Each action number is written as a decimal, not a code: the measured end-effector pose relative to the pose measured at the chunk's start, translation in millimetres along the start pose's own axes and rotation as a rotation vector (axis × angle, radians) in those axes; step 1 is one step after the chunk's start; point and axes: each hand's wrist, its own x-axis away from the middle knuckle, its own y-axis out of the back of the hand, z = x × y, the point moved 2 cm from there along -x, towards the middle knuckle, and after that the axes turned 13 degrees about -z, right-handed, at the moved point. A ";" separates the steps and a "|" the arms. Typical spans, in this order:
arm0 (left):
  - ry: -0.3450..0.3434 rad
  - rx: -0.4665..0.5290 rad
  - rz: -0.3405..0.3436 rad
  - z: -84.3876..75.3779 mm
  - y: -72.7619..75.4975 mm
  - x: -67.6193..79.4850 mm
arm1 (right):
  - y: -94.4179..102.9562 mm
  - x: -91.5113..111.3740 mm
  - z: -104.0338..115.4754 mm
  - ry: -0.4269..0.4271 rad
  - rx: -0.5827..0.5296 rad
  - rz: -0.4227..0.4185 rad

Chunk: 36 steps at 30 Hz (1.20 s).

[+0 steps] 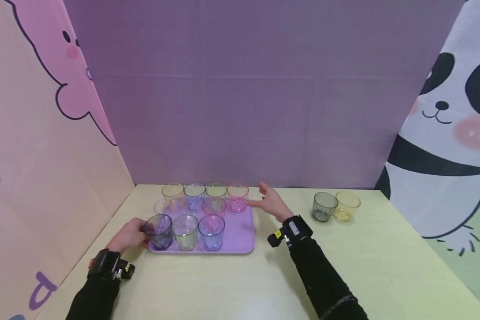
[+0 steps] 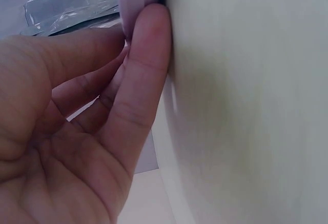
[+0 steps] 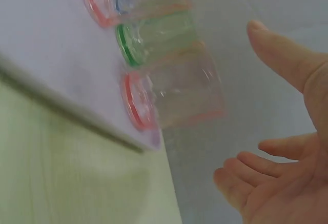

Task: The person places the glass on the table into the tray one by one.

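Note:
A pink-purple tray [image 1: 242, 240] lies on the table with several tinted clear cups standing on it. At its left edge my left hand [image 1: 128, 235] pinches the rim [image 2: 138, 1] between thumb and finger, beside a dark grey cup [image 1: 160, 238]. In the front row a green cup [image 1: 186, 238] and a blue cup [image 1: 212, 235] follow to its right. My right hand [image 1: 272, 204] is spread with nothing in it, close to the right of a pink cup [image 1: 237, 202] at the tray's back right corner. The right wrist view shows this hand [image 3: 287, 172] apart from the cups.
To the right of the tray, a grey cup [image 1: 323, 211] and a yellow cup [image 1: 346, 209] stand side by side on the pale table [image 1: 264, 284]. A purple backdrop [image 1: 244, 111] rises behind, with printed panels at both sides.

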 end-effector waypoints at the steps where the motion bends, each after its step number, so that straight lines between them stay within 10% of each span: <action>1: -0.001 -0.001 -0.001 0.4 -0.6 -0.3 | 4.1 1.1 -2.3 0.003 0.011 0.004; 17: -0.023 -0.006 -0.004 0.4 -1.1 0.8 | 57.1 16.8 -26.3 0.046 0.097 -0.019; 36: -0.035 -0.040 -0.004 0.2 -0.5 -1.6 | 124.9 34.1 -35.9 0.208 0.527 -0.436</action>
